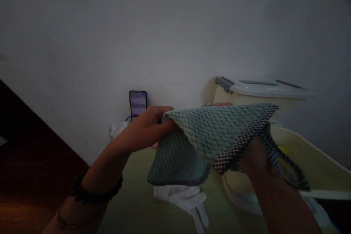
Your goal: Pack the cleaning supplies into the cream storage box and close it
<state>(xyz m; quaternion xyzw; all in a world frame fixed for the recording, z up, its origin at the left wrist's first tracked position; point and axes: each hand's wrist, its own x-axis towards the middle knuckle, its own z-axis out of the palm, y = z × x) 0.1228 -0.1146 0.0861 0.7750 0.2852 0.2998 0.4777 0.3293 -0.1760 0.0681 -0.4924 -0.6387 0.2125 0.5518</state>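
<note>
A green, coarsely woven cloth (214,128) with black-and-white checked edging hangs folded in the air between my hands, above the table. My left hand (149,126) pinches its left end between thumb and fingers. On the other side, my right hand (255,157) reaches under the cloth's right part; the cloth covers most of its fingers, and fingertips show past the far edge. A checked strip of the edging dangles right of that wrist. Below the cloth, a white glove (186,199) lies on the pale green table (128,201).
To the right stands an open cream bin (304,150). Behind it is a cream container with a white and grey lid (263,87). A phone (138,104) with a lit timer leans against the wall, beside a white patterned packet (117,129). The table's left edge drops towards a dark floor.
</note>
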